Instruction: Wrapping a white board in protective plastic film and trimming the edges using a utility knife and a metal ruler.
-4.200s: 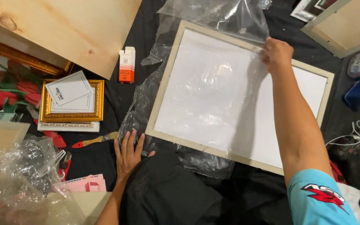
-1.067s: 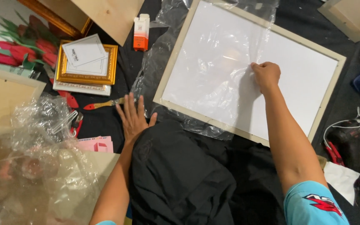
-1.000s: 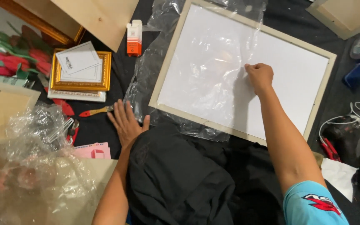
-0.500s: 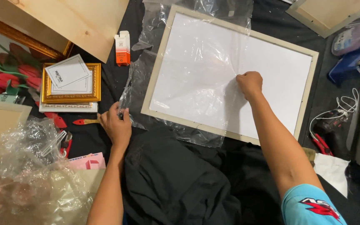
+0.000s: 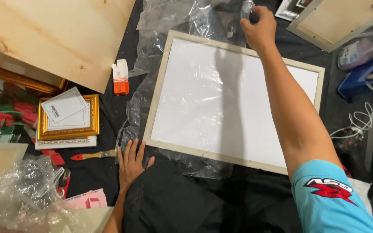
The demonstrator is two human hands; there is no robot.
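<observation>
A view straight down over a dark cloth-covered floor. In the middle lies a large white panel in a pale wooden frame (image 5: 234, 101), tilted slightly, resting on a sheet of clear plastic wrap (image 5: 182, 26) that spreads out beyond its far and left edges. The right hand (image 5: 259, 26) reaches across the panel to its far edge, fingers closed around a bunch of the plastic wrap there. The left hand (image 5: 131, 162) lies open and flat, palm down, on the floor just beside the frame's near left corner, touching the edge of the plastic.

To the left of that hand lies a small brush with a red handle (image 5: 92, 155). Farther left sits a small gold picture frame (image 5: 67, 117) with white cards on it. An orange and white box (image 5: 121, 77) stands near a big plywood board (image 5: 57, 36) at the far left. Crumpled clear plastic (image 5: 20, 194) is heaped at the near left.
</observation>
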